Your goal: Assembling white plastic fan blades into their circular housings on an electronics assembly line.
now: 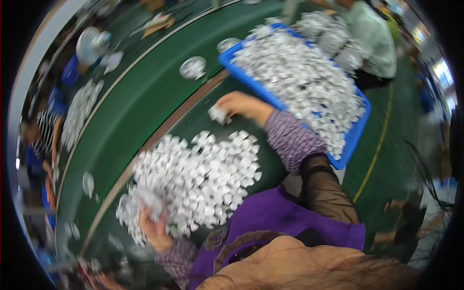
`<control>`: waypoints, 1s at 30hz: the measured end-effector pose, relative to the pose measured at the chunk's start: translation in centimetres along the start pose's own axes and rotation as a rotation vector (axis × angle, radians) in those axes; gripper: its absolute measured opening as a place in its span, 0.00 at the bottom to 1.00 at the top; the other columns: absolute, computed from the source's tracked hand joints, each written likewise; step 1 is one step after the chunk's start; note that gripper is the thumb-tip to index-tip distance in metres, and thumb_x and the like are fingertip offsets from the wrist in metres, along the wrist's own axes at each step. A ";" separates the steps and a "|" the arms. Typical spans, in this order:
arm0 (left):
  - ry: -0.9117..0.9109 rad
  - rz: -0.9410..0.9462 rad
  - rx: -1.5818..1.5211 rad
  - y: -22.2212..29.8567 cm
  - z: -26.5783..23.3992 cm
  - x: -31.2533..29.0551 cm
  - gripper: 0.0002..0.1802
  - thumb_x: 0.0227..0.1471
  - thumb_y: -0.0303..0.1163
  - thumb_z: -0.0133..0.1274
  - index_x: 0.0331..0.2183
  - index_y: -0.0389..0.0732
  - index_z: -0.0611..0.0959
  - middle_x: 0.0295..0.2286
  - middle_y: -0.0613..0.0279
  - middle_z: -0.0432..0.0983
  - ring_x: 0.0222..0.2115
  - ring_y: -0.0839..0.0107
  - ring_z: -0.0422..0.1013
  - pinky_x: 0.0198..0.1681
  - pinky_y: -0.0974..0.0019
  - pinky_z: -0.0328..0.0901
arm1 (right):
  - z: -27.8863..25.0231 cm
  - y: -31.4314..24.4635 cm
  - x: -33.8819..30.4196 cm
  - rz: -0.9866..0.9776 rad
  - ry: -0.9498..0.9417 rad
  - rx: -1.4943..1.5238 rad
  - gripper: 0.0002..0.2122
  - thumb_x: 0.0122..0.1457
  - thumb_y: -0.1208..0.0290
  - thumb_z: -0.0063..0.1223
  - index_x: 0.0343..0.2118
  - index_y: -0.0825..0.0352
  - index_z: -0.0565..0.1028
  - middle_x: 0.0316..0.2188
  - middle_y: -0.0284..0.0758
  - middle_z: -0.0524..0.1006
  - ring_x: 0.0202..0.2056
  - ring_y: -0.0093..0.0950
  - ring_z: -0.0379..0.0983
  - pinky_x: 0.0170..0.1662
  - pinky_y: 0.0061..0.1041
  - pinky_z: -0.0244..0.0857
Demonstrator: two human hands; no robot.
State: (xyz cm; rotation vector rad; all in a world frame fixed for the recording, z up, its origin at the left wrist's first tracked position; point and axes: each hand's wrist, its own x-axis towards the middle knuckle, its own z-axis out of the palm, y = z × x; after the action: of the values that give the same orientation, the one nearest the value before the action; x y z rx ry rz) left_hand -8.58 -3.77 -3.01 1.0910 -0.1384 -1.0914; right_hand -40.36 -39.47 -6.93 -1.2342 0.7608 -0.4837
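A heap of small white plastic pieces [203, 169] is spread over the dark green table [270, 164] in front of me. At the heap's near left side, my left hand [153, 229] is closed on a clear, shiny plastic bag [149, 199]; blur hides what is inside it. My right hand [244, 105] is beyond the heap, its fingers pinching one or more white plastic pieces [219, 115]. Past my right arm stands a blue tray [360, 130], piled high with similar white pieces [299, 72].
A green conveyor belt [130, 113] curves past the table's far side, carrying a filled clear bag [193, 67] and another clear item [88, 184]. Several full clear bags [333, 36] sit behind the tray. Co-workers are at the far right [369, 38] and far left [46, 125].
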 end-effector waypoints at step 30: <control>0.104 0.187 0.072 -0.8 5.4 1.2 0.25 0.47 0.20 0.53 0.49 0.32 0.69 0.40 0.55 0.74 0.39 0.66 0.72 0.39 0.64 0.71 | 4.3 0.1 -0.8 -0.364 0.451 -1.610 0.06 0.38 0.70 0.53 0.21 0.65 0.74 0.23 0.43 0.73 0.29 0.42 0.70 0.30 0.42 0.62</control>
State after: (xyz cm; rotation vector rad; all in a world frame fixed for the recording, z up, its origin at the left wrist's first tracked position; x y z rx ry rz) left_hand -11.61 -8.17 -1.39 1.1723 -0.1936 -0.8662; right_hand -37.73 -36.11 -6.26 -2.8481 1.3916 -0.4030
